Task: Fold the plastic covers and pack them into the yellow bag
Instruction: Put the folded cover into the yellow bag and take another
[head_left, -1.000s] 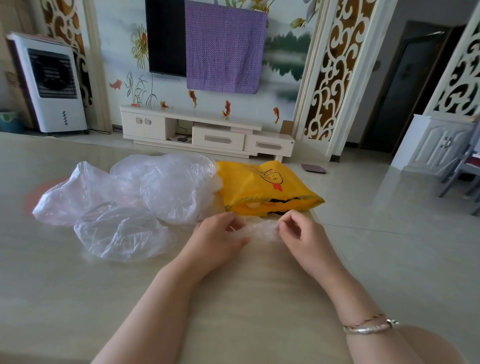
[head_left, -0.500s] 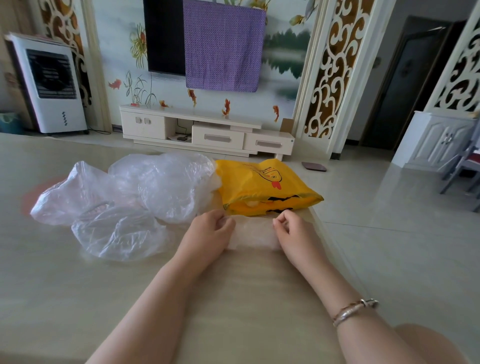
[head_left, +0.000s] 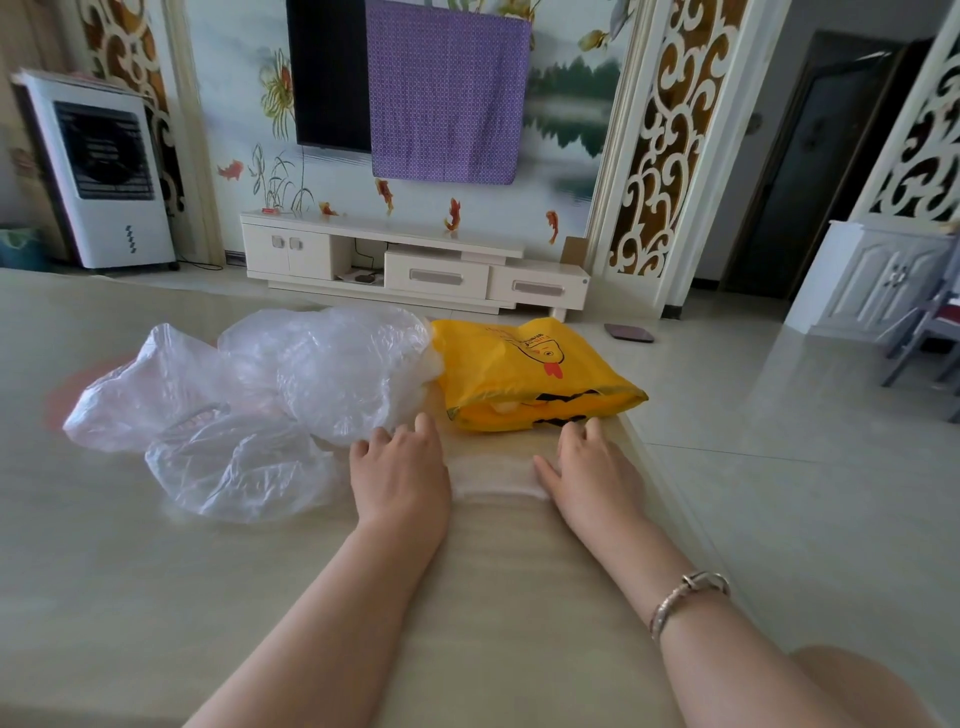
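Both hands lie flat on the table near its right edge, pressing down a small folded plastic cover (head_left: 493, 475) between them. The left hand (head_left: 400, 467) has its fingers stretched out over the cover's left end, the right hand (head_left: 589, 465) likewise on the right end; neither grasps anything, they only press. This looks like the flattening stage of the fold, squeezing the air out so the crease holds.

The yellow bag (head_left: 530, 376) lies just beyond the hands, touching or nearly touching the right fingertips, its mouth turned toward the person, with something pale showing inside (probably covers already packed, though I cannot be sure). To the left of it sits a heap of loose clear plastic covers (head_left: 270, 395), still crumpled, so much of the task seems to remain.

The next move probably calls for pinching the flattened cover without letting it spring open, then lifting the bag's upper lip to slide it in.

The folded cover is nearly the colour of the table (head_left: 130, 571), so its far edge is hard to trace, and both palms hide its ends. How many covers the heap holds cannot be told
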